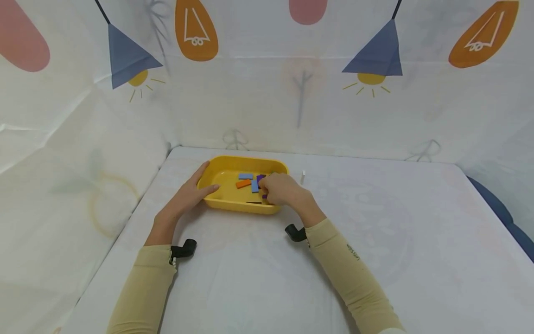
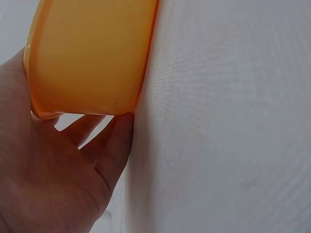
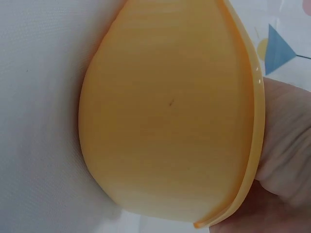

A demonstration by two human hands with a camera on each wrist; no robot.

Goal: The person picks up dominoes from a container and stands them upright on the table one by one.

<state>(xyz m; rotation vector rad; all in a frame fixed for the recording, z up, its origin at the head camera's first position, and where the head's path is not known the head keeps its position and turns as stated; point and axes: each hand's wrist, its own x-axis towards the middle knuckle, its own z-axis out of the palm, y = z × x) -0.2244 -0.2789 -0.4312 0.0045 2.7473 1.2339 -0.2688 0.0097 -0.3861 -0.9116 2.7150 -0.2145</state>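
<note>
A yellow plastic tray [image 1: 242, 207] stands on the white table. My left hand [image 1: 188, 194] grips its left end, thumb over the rim, the other fingers along the outside wall, as the left wrist view also shows. My right hand [image 1: 285, 189] reaches over the right end, fingers bent down among the pieces inside; the tray wall hides the fingertips in the right wrist view, so I cannot tell whether they hold a piece. Beside those fingers lie light blue blocks [image 1: 245, 176], an orange block [image 1: 243, 184] and purple blocks [image 1: 260, 178], partly covered by the hand.
Just right of the tray, a small white piece [image 1: 303, 176] is on the table [image 1: 375, 232]. A white cloth wall printed with lamps rises behind the table's back edge. Dark blue furniture [image 1: 496, 204] shows past the right edge.
</note>
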